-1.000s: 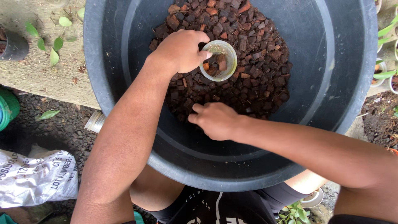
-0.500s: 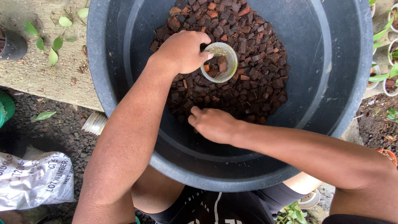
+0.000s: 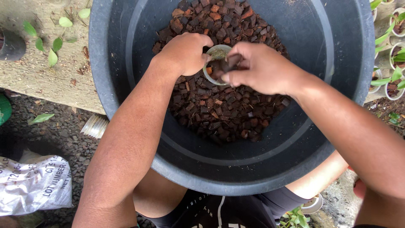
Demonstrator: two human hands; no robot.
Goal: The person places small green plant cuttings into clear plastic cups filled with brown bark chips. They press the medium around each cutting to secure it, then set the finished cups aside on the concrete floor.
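Observation:
A large black tub (image 3: pixel 126 139) sits between my knees, its bottom covered with brown and reddish bark chips (image 3: pixel 223 109). My left hand (image 3: pixel 185 52) grips a small clear plastic cup (image 3: pixel 213 63) held over the chips. My right hand (image 3: pixel 261 67) is right at the cup's rim, its fingers pinched on a few dark bark chips. Most of the cup is hidden by the two hands.
A white printed sack (image 3: pixel 33 183) lies at the lower left on dark gravel. A stack of clear cups (image 3: pixel 96 126) lies beside the tub. Small potted seedlings (image 3: pixel 392 76) stand at the right. Loose green leaves (image 3: pixel 52 57) lie on the concrete slab at upper left.
My right hand has come up from the chips near the tub's front and moved to the cup with chips pinched in its fingers. The left hand kept holding the cup.

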